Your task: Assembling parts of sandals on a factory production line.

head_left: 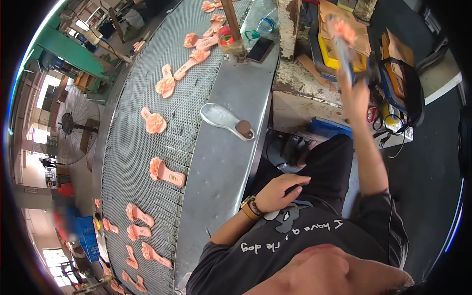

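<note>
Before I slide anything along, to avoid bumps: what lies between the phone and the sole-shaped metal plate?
Just bare grey ledge, from the phone to the sole-shaped metal plate, in the head view.

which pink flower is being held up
The blurred flower on the long object raised in the right grip; the others are on sandals lying farther left.

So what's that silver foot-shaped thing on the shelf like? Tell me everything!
The silver shoe last looks like smooth, shiny metal. It lies on the grey metal shelf, its broad rounded end toward the mesh belt. A brown round piece sits near its narrower end. Nobody is touching it.
</note>
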`<state>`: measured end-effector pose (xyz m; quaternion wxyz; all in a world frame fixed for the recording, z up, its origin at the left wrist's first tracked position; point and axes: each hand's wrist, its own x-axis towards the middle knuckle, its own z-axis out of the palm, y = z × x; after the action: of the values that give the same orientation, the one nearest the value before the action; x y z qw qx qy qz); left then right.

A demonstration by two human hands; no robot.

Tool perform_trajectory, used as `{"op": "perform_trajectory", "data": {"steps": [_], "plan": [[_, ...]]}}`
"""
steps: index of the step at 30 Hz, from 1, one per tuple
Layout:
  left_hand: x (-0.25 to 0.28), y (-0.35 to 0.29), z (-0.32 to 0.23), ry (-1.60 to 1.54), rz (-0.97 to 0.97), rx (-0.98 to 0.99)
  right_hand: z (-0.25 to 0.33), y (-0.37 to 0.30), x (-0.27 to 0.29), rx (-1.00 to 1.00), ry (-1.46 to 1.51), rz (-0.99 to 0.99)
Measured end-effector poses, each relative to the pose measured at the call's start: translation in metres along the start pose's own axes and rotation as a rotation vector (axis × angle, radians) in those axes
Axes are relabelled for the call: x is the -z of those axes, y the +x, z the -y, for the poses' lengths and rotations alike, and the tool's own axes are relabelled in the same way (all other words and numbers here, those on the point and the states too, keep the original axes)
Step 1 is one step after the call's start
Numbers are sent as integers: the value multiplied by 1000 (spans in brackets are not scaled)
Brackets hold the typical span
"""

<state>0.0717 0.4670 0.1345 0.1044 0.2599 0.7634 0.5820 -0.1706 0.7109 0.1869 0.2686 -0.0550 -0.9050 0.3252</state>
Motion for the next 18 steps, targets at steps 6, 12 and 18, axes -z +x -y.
{"op": "perform_trajectory", "data": {"steps": [6,12,18], "plan": [[-10,-12,24,131,-8,53,22,88,-3,-99,-586,161],[-10,-11,30,37,-201,68,-78,151,-11,414,-614,-142],[42,-12,12,-232,-378,51,-22,148,-40,473,-677,-112]]}}
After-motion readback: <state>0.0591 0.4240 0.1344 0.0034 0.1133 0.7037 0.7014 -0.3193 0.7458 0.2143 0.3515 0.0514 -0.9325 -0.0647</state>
